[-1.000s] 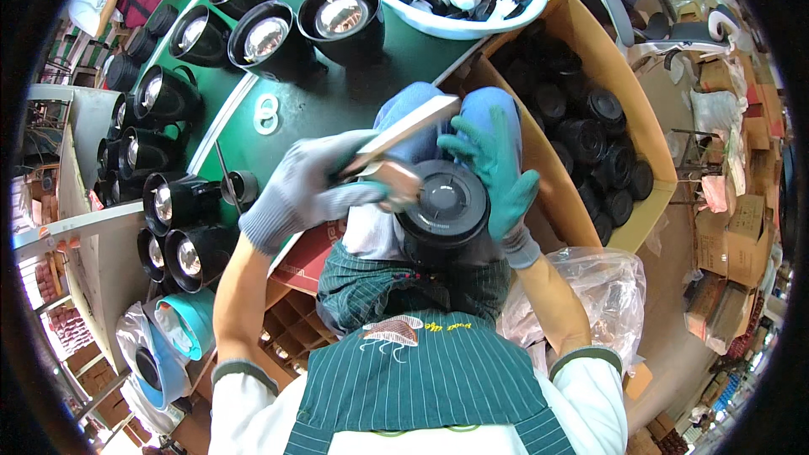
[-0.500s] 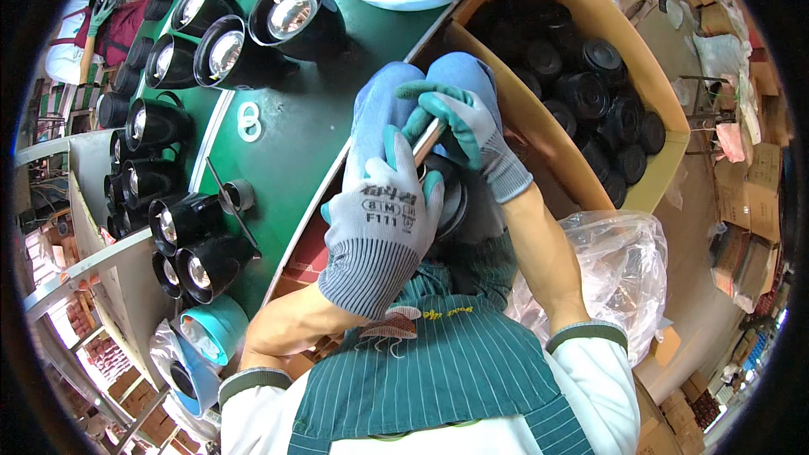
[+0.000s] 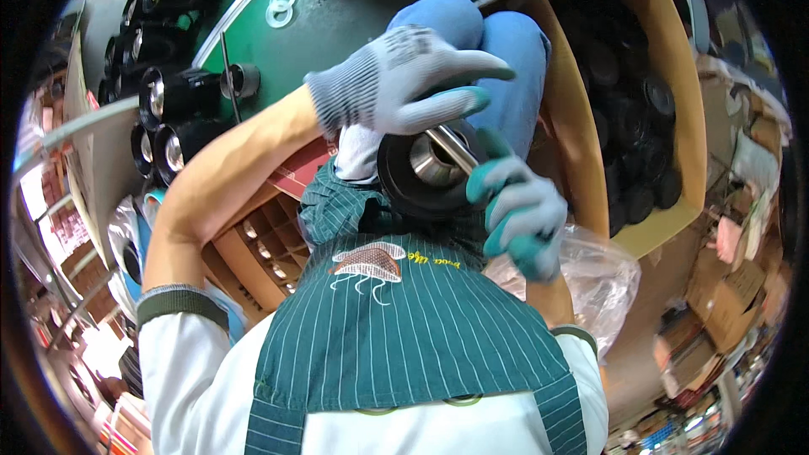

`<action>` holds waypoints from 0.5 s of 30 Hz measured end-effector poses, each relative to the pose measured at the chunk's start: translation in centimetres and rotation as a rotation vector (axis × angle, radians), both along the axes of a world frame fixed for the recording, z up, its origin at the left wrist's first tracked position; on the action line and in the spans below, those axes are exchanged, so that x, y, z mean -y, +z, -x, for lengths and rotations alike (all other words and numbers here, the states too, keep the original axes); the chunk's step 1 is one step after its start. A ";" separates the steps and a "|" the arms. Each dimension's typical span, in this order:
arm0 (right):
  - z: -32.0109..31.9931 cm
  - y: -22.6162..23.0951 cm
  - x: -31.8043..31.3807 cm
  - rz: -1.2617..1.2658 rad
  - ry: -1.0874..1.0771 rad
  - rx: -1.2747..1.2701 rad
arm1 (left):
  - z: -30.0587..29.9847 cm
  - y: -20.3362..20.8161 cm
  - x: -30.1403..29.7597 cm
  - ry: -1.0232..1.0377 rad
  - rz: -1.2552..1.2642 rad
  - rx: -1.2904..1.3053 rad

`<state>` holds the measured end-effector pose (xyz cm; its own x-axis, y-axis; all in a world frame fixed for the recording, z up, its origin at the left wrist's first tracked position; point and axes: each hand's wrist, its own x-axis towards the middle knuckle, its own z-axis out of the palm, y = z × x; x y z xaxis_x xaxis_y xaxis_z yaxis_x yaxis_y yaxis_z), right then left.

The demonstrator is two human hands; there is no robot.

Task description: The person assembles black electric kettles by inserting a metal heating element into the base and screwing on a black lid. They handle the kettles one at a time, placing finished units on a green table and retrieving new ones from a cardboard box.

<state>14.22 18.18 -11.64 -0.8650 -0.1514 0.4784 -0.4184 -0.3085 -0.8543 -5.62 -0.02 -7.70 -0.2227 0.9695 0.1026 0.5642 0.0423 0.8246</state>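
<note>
In the ctr of the frame, the black round housing w/ wide rim (image 3: 400,175) sits on the lap, right below the knees in blue jeans (image 3: 516,76). Its open side faces up, and inside it the shiny silver metal cup (image 3: 430,170) can be seen. A straight silver metal rod (image 3: 455,150) lies slantwise over the housing, from upper L to lower R.

The R hand (image 3: 524,215), in grey-and-green glove, is at R of ctr; its fingers are bent and grasp the lower end of the rod. The L hand (image 3: 425,84), in same kind of glove, is just above the housing. It is released: index finger is stretched to the R, thumb is apart from it. Upper rod end is right under this hand; if they touch, I cannot tell.

Upper L of ctr is the green tabletop (image 3: 337,42) w/ two overlapping white flat rings (image 3: 281,7) and a short grey tube (image 3: 245,81). Several black glossy pots (image 3: 190,94) are in the upper L. On the R side stands the open brown cardboard box (image 3: 689,118), w/ many black round pcs (image 3: 628,122) inside. Below it is a clear plastic bag (image 3: 602,278).
</note>
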 end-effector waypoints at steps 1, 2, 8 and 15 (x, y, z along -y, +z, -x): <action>-0.1 0.9 -0.1 -0.165 0.025 -0.055 | 0.4 -0.4 -0.5 -0.031 0.057 0.068; 0.9 2.7 -0.1 -0.346 0.072 -0.178 | 0.9 -0.4 -1.0 -0.074 0.052 0.092; 3.5 6.5 2.9 -0.859 0.443 -0.220 | 1.6 -3.9 -5.1 -0.099 -0.176 0.036; 8.5 6.8 11.7 -0.935 0.134 -0.556 | -1.0 -5.6 -10.1 -0.332 -0.274 0.280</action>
